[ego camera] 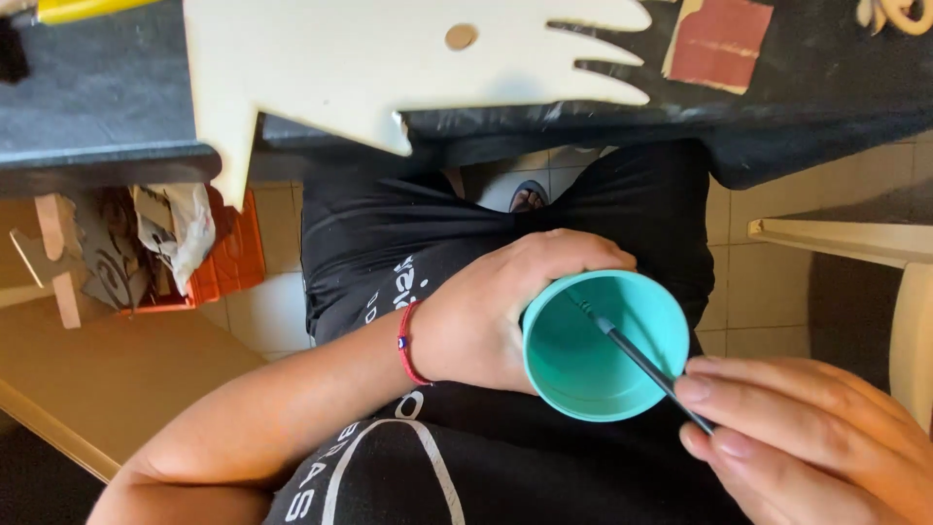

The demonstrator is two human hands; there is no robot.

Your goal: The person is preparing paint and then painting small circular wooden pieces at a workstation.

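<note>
Fingers of the left hand [486, 316] wrap around a turquoise cup [604, 345], held above the lap below the desk [97, 107] edge. Right hand [807, 437] fingers pinch a thin dark brush [637, 360], its tip inside the cup; no contents are visible.

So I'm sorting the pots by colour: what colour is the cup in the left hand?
Turquoise, inside and out. The cup shows best in the head view.

Your right hand [807, 437] runs off the lower right edge, so you can't see its palm or wrist, and its fingers cover the brush's [637, 360] handle end. Your left hand's [486, 311] fingers wrap behind the teal cup [583, 379], hiding its outer wall. The pale wooden cutout [389, 68] is cropped at the top edge.
</note>
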